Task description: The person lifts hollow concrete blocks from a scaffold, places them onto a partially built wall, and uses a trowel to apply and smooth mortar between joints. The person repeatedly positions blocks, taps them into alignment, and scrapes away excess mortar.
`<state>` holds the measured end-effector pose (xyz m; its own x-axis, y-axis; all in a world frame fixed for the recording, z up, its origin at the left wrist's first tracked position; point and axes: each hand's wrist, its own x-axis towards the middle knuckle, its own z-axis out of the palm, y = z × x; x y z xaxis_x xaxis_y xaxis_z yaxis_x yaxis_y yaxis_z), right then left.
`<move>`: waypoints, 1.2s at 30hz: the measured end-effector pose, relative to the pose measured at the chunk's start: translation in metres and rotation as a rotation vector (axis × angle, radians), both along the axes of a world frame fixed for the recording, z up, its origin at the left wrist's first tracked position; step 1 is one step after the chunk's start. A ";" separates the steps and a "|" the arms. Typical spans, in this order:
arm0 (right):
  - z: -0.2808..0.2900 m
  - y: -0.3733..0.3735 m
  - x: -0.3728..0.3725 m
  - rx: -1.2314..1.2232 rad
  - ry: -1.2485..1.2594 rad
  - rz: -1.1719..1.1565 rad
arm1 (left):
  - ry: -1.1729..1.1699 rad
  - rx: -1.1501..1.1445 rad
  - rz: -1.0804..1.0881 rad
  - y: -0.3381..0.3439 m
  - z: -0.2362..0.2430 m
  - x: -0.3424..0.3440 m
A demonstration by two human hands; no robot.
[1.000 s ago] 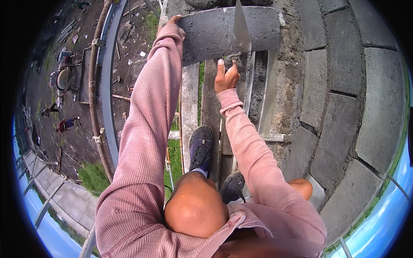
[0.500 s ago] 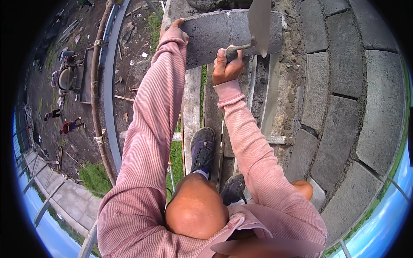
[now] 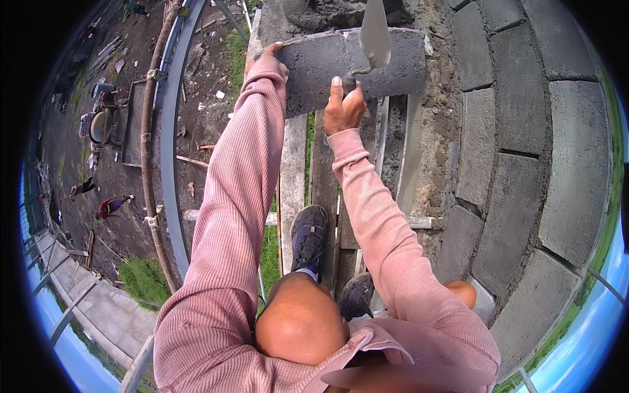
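Note:
A grey concrete block [image 3: 314, 72] lies crosswise ahead of me, at the top of the view. My left hand [image 3: 266, 57] grips its left end, with the fingertips over the far edge and the rest partly hidden by the sleeve. In front of the block's middle, my right hand [image 3: 344, 108] is closed round the handle of a trowel [image 3: 375, 40], thumb up along it. The trowel's blade points away from me, above the block. Wet mortar [image 3: 327, 13] sits just beyond the block, in a dark container whose rim is cut off.
On the right rises a wall of grey blocks [image 3: 517, 85] with mortar joints. Scaffold planks [image 3: 293, 164] run beneath my feet. To the left, a metal scaffold rail [image 3: 171, 131] and a bamboo pole [image 3: 148, 131] stand above muddy ground far below, where people [image 3: 113, 206] and a mixer [image 3: 101, 124] show.
The block sits slightly lower in the view. The trowel has swung a little left and its blade has turned, its point now away from me. Both hands keep their hold.

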<state>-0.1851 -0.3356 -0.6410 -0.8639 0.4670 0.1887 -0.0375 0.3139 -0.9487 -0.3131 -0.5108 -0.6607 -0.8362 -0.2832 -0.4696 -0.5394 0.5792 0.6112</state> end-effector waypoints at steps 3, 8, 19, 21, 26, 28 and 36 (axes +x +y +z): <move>0.000 0.000 0.001 -0.207 0.146 0.098 | -0.008 -0.327 -0.123 -0.001 -0.011 0.001; 0.010 0.002 0.004 0.188 -0.169 0.092 | -0.030 0.232 0.297 0.000 -0.019 -0.007; 0.012 0.005 0.003 -0.011 -0.055 0.028 | 0.026 0.553 0.551 0.011 -0.008 0.005; 0.006 0.005 0.002 -0.222 0.111 0.069 | 0.006 0.011 0.147 0.009 -0.003 0.010; -0.005 0.002 0.008 0.352 -0.147 0.005 | 0.011 -0.227 -0.096 -0.004 -0.027 0.006; -0.005 0.009 0.025 -0.026 -0.088 0.023 | -0.011 0.008 0.031 -0.016 -0.046 0.000; 0.021 0.093 0.124 -0.610 -0.117 -0.040 | 0.128 0.928 0.657 0.001 -0.037 0.095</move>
<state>-0.0609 -0.2424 -0.6197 -0.8421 0.4936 -0.2173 0.0783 -0.2868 -0.9548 -0.2178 -0.5096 -0.6977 -0.7116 -0.2723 -0.6477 -0.4737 -0.4950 0.7284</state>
